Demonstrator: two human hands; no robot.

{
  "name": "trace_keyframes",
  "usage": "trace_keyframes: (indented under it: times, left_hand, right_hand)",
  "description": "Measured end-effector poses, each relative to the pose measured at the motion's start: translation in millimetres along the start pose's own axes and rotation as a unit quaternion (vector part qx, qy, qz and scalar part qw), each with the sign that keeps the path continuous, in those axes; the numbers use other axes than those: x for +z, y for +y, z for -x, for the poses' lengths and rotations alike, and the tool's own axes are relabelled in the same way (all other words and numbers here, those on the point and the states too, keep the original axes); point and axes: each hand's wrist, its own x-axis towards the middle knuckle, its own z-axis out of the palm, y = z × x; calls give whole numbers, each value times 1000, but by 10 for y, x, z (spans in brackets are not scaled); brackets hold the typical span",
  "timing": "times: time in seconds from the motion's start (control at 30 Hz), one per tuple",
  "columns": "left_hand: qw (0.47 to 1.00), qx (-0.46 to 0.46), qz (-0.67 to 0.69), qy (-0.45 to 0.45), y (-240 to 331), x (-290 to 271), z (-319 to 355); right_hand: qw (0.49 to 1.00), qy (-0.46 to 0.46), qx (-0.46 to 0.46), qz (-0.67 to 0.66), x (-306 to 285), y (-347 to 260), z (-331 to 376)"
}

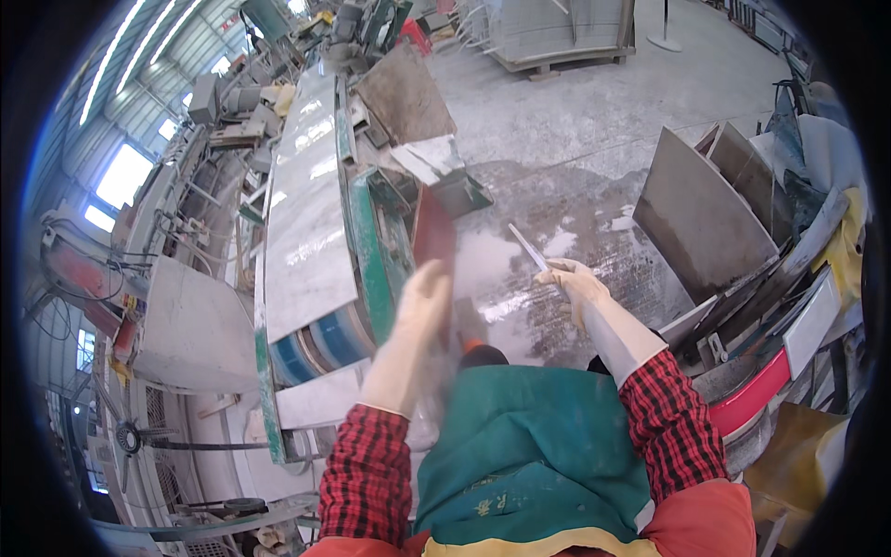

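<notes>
Both my hands wear long cream gloves below red-and-black checked sleeves. My right hand [575, 280] is closed round one end of a thin, straight white strip [527, 246], which slants up and leftward from the fingers. What the strip is made of cannot be told. On the other side, my left hand [424, 292] is beside a reddish-brown flat panel [434, 227] at the conveyor's edge. Motion smears its fingers, so whether it grips or only touches the panel is unclear.
A roller conveyor with a green frame [371, 251] carries a long wet grey slab [311, 213] on my left. To my right lean several grey stone slabs [705, 223], near a curved red piece [752, 395]. Wet floor [594, 218] lies ahead. A green apron [534, 446] covers my front.
</notes>
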Motion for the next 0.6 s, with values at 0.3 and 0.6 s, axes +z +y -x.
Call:
trace_keyframes:
  times: [0.3,0.6]
  left_hand:
    - [844,-268,432,-172,655,944,-310]
    - [861,-171,478,42,585,957,-426]
  right_hand:
    - [979,-120,-161,45,-157,34,-74]
    - [752,-37,-453,477,-39,-235,230]
